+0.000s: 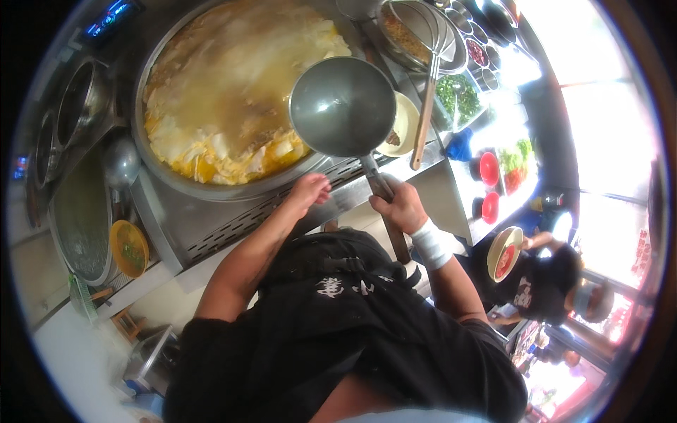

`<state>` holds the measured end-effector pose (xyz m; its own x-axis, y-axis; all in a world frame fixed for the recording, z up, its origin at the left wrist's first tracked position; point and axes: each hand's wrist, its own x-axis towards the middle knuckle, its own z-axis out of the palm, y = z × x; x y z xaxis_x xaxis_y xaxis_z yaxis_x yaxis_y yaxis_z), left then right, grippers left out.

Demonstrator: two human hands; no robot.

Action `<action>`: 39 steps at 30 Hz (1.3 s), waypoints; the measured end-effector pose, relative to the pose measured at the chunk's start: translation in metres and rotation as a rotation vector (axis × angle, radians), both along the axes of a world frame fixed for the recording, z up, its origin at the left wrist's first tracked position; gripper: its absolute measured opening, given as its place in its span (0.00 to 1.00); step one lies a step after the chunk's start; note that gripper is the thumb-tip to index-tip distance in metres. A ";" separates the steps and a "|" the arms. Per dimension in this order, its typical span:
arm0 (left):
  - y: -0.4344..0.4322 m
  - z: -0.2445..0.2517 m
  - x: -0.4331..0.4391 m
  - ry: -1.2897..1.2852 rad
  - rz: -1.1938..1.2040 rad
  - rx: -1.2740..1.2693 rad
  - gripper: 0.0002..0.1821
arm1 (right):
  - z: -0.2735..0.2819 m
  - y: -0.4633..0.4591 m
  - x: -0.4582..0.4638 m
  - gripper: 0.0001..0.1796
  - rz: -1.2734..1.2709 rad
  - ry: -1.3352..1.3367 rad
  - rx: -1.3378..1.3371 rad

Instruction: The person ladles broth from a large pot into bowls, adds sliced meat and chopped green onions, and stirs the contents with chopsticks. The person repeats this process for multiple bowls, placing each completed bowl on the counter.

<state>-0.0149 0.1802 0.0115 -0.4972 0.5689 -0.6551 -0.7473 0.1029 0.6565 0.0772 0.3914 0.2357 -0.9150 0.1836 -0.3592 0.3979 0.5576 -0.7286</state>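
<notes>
My right hand (399, 206) grips the handle of a large metal ladle (342, 106). The ladle's round bowl overlaps the right rim of a wide pot (222, 193) in my view, and it looks empty. Inside the pot is a steaming broth (238, 95), with pale and yellow pieces gathered along its near edge. My left hand (312, 191), its fingers loosely curled and nothing visible in it, hovers near the slotted front edge (232, 230) of the stove. Partly behind the ladle sits a cream bowl (406, 124) with a small dark bit inside.
A wire strainer (431, 69) with a wooden handle lies across a basin (394, 31) at the upper right. Chopped greens (457, 98) and red bowls (487, 169) stand beyond. Leftward are a second ladle (121, 161) and an orange bowl (129, 248). A co-worker (550, 280) holds bowls at right.
</notes>
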 end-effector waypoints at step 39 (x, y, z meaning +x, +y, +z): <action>-0.118 0.006 0.116 0.015 0.688 -0.157 0.23 | -0.001 0.045 0.029 0.17 0.008 0.244 -0.191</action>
